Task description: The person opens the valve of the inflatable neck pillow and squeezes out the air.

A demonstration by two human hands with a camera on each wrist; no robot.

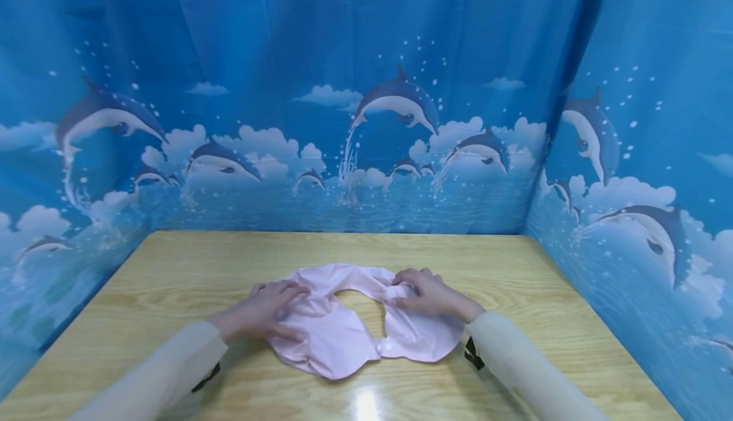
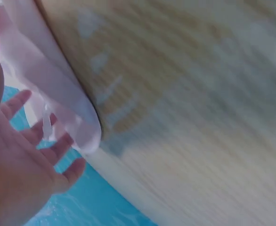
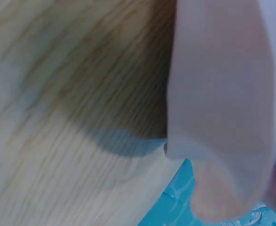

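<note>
A pink ring-shaped cloth that looks like a baby bib (image 1: pixel 338 338) lies on the wooden table, with a round neck opening in its middle. Its two ends meet at the near side, where a small pale fastener shows. My left hand (image 1: pixel 266 310) rests on the bib's left part with fingers spread; in the left wrist view that hand (image 2: pixel 29 160) has loosely bent fingers beside the raised cloth edge. On the bib's upper right part, my right hand (image 1: pixel 429 292) touches the fabric with thumb and fingers apart. In the right wrist view the pink cloth (image 3: pixel 218 80) hides most of that hand.
The wood-grain table (image 1: pixel 189 268) stretches out on all sides of the bib. Behind and at the sides hang blue curtains (image 1: pixel 298 39) printed with dolphins, meeting the table's back and right edges.
</note>
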